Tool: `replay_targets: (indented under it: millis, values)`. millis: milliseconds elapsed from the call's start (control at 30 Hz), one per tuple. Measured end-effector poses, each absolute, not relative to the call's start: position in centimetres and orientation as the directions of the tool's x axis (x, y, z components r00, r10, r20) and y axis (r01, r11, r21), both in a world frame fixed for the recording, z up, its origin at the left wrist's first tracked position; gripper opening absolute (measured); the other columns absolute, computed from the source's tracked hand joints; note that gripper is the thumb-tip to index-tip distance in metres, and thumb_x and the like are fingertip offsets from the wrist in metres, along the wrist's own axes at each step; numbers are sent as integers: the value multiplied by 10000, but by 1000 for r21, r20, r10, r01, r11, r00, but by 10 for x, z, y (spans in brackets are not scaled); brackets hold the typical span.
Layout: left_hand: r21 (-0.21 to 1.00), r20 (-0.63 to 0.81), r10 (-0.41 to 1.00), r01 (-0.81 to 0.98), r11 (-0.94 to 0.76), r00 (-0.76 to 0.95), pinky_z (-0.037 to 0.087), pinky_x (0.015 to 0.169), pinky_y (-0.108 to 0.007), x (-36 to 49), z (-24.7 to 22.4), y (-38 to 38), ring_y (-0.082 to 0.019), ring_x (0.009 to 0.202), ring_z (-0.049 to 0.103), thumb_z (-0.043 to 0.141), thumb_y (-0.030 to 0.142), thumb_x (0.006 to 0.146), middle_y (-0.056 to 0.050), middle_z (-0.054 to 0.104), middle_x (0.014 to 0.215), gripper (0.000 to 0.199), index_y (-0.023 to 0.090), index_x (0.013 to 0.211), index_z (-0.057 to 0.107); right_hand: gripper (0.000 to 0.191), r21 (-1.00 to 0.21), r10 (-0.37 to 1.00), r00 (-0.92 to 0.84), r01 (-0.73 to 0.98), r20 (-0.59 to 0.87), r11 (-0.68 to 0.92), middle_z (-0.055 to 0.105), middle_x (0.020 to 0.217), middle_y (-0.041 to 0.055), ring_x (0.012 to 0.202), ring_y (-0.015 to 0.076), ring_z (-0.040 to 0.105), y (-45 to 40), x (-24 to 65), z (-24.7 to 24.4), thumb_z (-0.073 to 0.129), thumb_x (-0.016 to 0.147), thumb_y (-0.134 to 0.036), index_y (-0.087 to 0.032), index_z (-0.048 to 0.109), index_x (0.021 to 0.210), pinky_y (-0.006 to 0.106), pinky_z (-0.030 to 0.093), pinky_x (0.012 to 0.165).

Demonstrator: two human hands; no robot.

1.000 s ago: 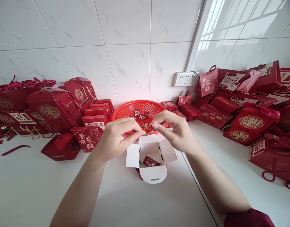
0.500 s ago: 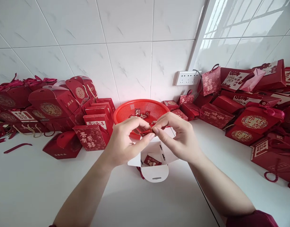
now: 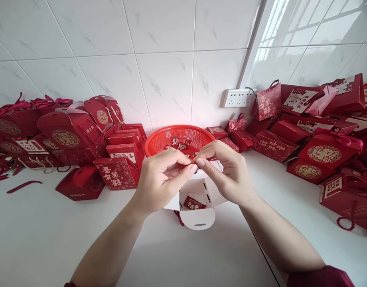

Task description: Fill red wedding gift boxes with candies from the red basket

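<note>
My left hand (image 3: 158, 183) and my right hand (image 3: 229, 171) meet fingertip to fingertip above an open box. Thumbs and forefingers pinch a small red wrapped candy (image 3: 193, 160), mostly hidden by the fingers. Below them, the gift box (image 3: 197, 219) is white inside with its flaps spread outward. Inside it lies a dark red printed packet (image 3: 194, 202), and a twisted red cord (image 3: 179, 218) shows at its left side. Just behind my hands stands a red plastic basket (image 3: 158, 137) holding several small wrapped candies (image 3: 181, 144).
Red gift boxes (image 3: 65, 137) are stacked at the left, with a row of upright red boxes (image 3: 119, 175) nearer the basket. More red boxes (image 3: 321, 153) crowd the right. A power strip (image 3: 239, 98) is against the tiled wall. A loose ribbon (image 3: 24, 187) lies on the white table.
Both hands stay together over the box, still pinching. The left fingers have curled a little, and less of the red wrapper shows. The whole view has shifted slightly.
</note>
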State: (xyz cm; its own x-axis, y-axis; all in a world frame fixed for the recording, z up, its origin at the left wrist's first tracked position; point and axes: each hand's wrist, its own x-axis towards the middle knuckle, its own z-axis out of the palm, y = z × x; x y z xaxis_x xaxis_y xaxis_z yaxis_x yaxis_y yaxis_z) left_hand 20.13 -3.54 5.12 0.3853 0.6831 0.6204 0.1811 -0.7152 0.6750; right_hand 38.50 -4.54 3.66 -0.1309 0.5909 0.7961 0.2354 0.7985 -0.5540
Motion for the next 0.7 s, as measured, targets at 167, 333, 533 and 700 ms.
replay_targets:
  millis: [167, 333, 533, 700]
  values:
    - [710, 580, 709, 178, -682, 401, 594, 639, -311, 199, 55, -40, -187, 767, 675, 645, 338, 916, -51, 712, 833, 172, 201, 823, 691, 110, -476, 529, -157, 281, 834, 833, 665, 814, 28, 794, 172, 599, -47, 385, 37, 625, 934, -141, -213, 659, 857, 340, 496, 717]
    - [866, 392, 832, 148, -478, 393, 618, 646, -268, 193, 58, -35, -166, 751, 712, 545, 469, 964, -57, 720, 969, 309, 193, 939, 681, 93, -393, 446, -124, 311, 886, 866, 689, 877, 45, 814, 189, 636, -46, 388, 34, 649, 922, -159, -236, 701, 914, 329, 531, 622]
    - [972, 121, 818, 101, -213, 562, 588, 542, -257, 187, 64, -27, -195, 627, 728, 520, 635, 916, -82, 720, 753, 522, 145, 858, 690, 268, -225, 281, -139, 324, 950, 919, 721, 1020, 51, 925, 214, 689, -43, 393, 31, 685, 886, -104, -272, 718, 1092, 377, 600, 756]
    - [979, 118, 804, 69, -193, 583, 588, 550, -222, 187, 68, -32, -159, 620, 724, 641, 459, 912, -49, 723, 789, 298, 168, 875, 689, 268, -205, 277, -181, 338, 944, 919, 707, 1075, 63, 986, 230, 678, -43, 394, 33, 685, 888, -128, -267, 694, 1117, 393, 603, 799]
